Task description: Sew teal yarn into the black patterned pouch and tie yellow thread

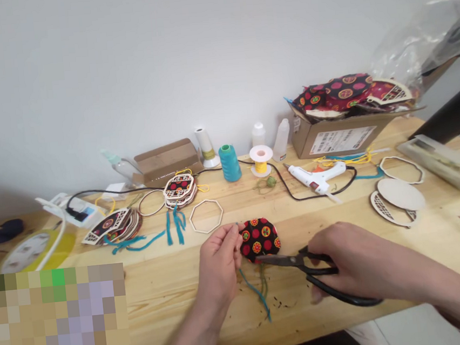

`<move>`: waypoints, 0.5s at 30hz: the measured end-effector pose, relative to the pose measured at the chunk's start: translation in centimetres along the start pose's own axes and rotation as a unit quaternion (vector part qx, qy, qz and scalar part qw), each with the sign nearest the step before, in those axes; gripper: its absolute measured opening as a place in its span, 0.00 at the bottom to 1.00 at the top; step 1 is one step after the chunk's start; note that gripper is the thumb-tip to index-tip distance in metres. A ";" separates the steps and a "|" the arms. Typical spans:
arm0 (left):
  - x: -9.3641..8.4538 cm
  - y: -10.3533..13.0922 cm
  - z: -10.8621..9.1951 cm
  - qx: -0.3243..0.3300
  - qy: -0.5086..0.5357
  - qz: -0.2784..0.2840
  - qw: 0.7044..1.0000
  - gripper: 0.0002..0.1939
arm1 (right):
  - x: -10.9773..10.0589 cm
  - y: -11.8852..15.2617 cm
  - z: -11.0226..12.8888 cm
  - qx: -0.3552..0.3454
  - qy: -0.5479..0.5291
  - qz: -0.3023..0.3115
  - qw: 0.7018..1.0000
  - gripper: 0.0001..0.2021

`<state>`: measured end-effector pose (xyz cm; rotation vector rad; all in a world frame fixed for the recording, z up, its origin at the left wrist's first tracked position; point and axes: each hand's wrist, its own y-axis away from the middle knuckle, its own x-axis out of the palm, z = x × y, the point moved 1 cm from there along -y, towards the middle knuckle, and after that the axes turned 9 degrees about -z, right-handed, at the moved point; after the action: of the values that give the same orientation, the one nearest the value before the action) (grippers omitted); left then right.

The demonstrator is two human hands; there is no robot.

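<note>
My left hand (220,257) pinches the left edge of a rounded fabric-covered piece (261,235), black with red and yellow flower medallions. A teal cord (254,288) trails below it onto the wood, beside a short olive-green cord (264,283). In my right hand (350,258) are black-handled scissors (289,260), their blades pointing left across the lower edge of the fabric piece. The blades look closed or nearly so; whether they touch the fabric I cannot tell. Dark scraps are scattered on the table (176,291) under the piece.
Behind my hands stand a teal thread cone (230,164), a yellow thread spool (261,165) and a white glue gun (315,176). Stacked fabric ornaments (179,190) and an octagonal wooden frame (206,216) lie left. A cardboard box (332,135) of fabric pieces and wooden discs (401,194) are right.
</note>
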<state>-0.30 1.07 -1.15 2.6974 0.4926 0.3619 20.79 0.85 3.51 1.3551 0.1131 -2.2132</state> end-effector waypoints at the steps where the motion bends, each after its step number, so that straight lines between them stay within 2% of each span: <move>1: 0.0 0.0 -0.1 -0.004 0.007 -0.002 1.000 0.13 | 0.1 0.7 -0.5 -0.001 0.012 0.002 1.000 0.15; 5: -0.1 0.0 -0.2 -0.017 0.035 -0.003 0.999 0.15 | 0.2 3.4 -3.0 0.048 0.107 -0.013 0.993 0.04; 9: -0.1 -0.1 -0.3 -0.041 0.069 0.022 0.997 0.21 | -0.2 5.1 -5.6 0.108 0.164 -0.030 0.980 0.05; 13: 0.0 0.2 -0.4 -0.051 0.080 0.034 0.995 0.26 | -0.2 5.7 -8.1 0.129 0.174 -0.092 0.972 0.09; 15: 0.0 0.4 -0.4 -0.049 0.079 0.044 0.995 0.28 | 0.1 5.6 -9.2 0.109 0.172 -0.159 0.966 0.08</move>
<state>-0.30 0.80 -0.66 2.6137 0.3900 0.6105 30.86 -0.80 0.06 1.9575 0.2313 -2.2707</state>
